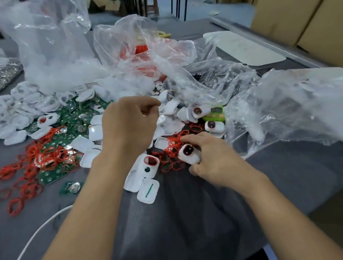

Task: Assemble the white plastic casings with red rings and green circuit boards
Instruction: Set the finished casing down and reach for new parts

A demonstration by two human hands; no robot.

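Observation:
My right hand (213,157) grips a white plastic casing (187,152) whose oval window is edged by a red ring. My left hand (128,125) hovers over the pile with curled fingers; I cannot make out anything in it. Just below it lies a white casing with a red ring (150,165), and beside that a white cover with a green line (148,191). Loose red rings (173,144) lie between my hands, with several more red rings (28,175) at the left. Green circuit boards (75,116) and white casings (18,111) are heaped behind.
Crumpled clear plastic bags (289,106) cover the right and back of the grey table (196,221). A bag of red parts (144,52) sits at the back. A small green toy-like item (215,113) lies near finished casings. A white cable (30,244) runs at lower left.

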